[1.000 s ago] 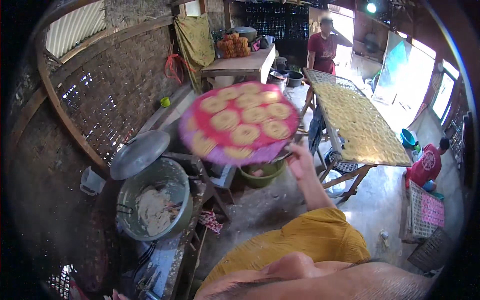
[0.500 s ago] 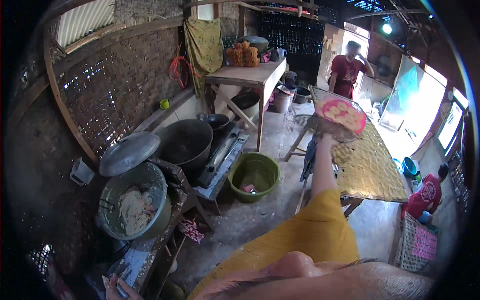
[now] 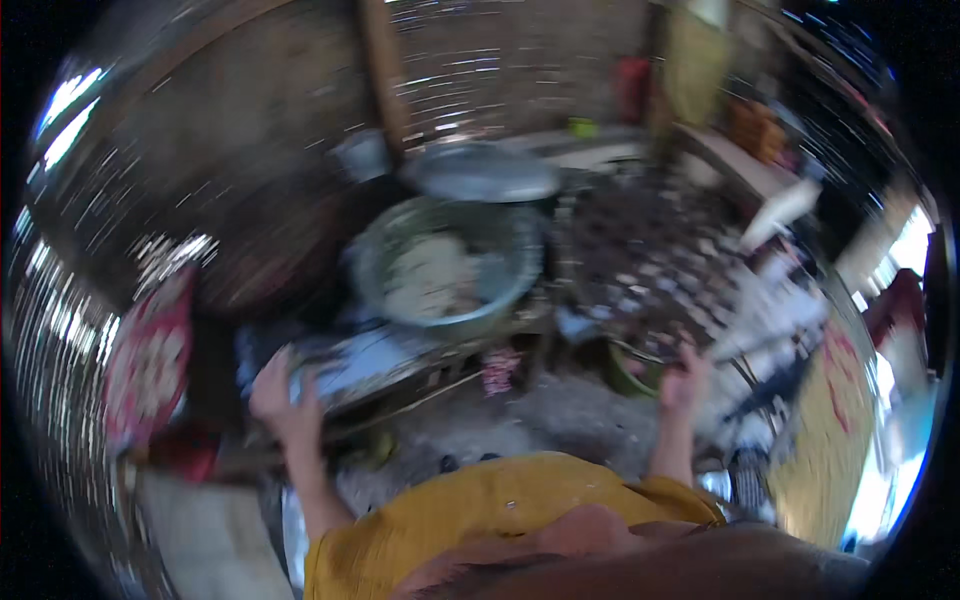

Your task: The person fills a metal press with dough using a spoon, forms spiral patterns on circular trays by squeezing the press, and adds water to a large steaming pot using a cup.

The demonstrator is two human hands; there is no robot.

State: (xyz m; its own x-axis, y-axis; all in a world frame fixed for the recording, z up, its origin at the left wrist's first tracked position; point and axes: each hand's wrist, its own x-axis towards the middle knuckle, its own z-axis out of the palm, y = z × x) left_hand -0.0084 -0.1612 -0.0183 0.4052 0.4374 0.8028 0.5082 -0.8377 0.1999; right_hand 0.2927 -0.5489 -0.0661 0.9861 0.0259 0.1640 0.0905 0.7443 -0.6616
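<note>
The view is badly smeared by motion. My left hand (image 3: 290,385) is at the lower left beside the bench, closed on a small thin object I cannot make out. My right hand (image 3: 682,378) grips the near edge of a dark, round perforated rack (image 3: 640,250) at the right. Between and beyond my hands, a green-grey basin (image 3: 535,260) holds pale dough (image 3: 425,275), with a metal lid (image 3: 480,172) behind it. A pink tray with pale rings (image 3: 150,370) stands at the far left, left of my left hand.
The bench (image 3: 365,365) runs before me along a woven wall. A green tub (image 3: 632,375) is on the floor below the rack. The long drying rack with yellowish pieces (image 3: 815,460) is at right. A raised wooden table (image 3: 730,160) is at upper right.
The view has swung left toward the bench. My right arm has come back from over the drying rack, and the pink tray it held is no longer on the dark rack in my hand.
</note>
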